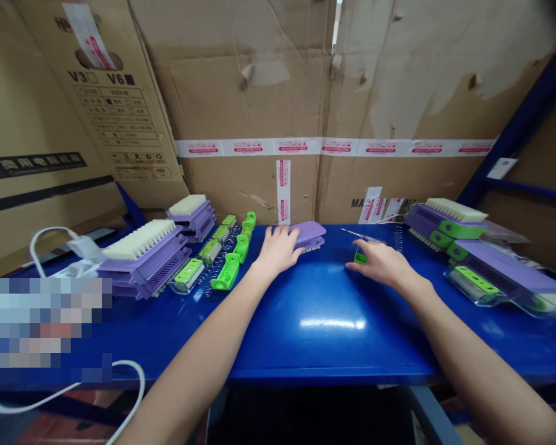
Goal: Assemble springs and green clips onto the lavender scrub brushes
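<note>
A purple brush body (311,231) with pale bristles underneath lies at the table's back middle. My left hand (278,248) is over its left end, fingers across the top and thumb along the near side. To the right, my right hand (380,262) is closed around a small green plastic part (359,255), mostly hidden by the fingers. Just behind that hand lies a thin, pointed metal tool (358,234), its rear end hidden. A coil spring (398,238) stands to the right of it.
Purple brushes (141,256) are stacked at left, beside rows of clear-and-green parts (188,274), springs and green brackets (226,272). More brushes (505,266) sit at right. Cardboard (254,93) walls the back. A white cable (139,371) hangs over the front-left edge.
</note>
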The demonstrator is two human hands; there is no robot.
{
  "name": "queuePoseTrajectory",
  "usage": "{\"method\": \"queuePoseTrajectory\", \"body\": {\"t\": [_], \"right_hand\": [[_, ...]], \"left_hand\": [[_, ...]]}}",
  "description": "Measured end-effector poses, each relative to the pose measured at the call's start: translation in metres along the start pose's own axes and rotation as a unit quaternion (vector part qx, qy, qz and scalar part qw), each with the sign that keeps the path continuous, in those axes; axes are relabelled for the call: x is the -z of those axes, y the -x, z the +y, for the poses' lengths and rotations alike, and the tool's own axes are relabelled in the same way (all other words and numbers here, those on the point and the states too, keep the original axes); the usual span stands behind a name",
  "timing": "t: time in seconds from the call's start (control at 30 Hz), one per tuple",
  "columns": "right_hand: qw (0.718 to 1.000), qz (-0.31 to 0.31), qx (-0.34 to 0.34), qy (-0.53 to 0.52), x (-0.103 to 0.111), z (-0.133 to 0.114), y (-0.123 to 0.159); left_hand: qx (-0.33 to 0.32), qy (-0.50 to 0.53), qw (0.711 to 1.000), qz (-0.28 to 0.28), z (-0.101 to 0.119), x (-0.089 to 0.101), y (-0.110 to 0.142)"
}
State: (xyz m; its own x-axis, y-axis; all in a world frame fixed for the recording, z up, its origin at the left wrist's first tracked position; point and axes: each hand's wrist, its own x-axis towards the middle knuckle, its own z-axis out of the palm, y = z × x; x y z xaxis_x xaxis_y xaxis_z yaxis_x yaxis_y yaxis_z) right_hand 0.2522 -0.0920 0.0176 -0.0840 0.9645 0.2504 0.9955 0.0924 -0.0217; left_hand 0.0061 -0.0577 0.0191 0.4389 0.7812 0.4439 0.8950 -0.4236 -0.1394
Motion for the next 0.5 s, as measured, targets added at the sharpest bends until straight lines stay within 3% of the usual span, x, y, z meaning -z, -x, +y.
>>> {"method": "queuePoseTrajectory", "body": {"t": [0.1,0.2,0.27,0.37,0.5], "right_hand": [[0.999,-0.031,0.005,-0.033,-0.009,0.000,-0.003],[0.988,0.024,0.033,-0.149,-0.012,-0.005,-0.005],[0.958,0.059,0.042,-0.278,-0.012,-0.011,-0.006],[0.886,0.072,0.002,-0.458,-0.013,-0.022,-0.007],[0.817,0.070,-0.059,-0.569,-0.016,-0.029,-0.010]], "left_hand": [[-0.001,-0.001,1.000,0.001,0.000,0.000,0.001],[0.003,0.002,1.000,0.000,0.001,-0.002,0.001],[0.006,0.005,1.000,0.001,0.001,-0.003,0.001],[0.005,0.005,1.000,0.003,0.001,-0.003,0.000],[0.000,0.018,1.000,0.006,0.001,0.000,0.000]]}}
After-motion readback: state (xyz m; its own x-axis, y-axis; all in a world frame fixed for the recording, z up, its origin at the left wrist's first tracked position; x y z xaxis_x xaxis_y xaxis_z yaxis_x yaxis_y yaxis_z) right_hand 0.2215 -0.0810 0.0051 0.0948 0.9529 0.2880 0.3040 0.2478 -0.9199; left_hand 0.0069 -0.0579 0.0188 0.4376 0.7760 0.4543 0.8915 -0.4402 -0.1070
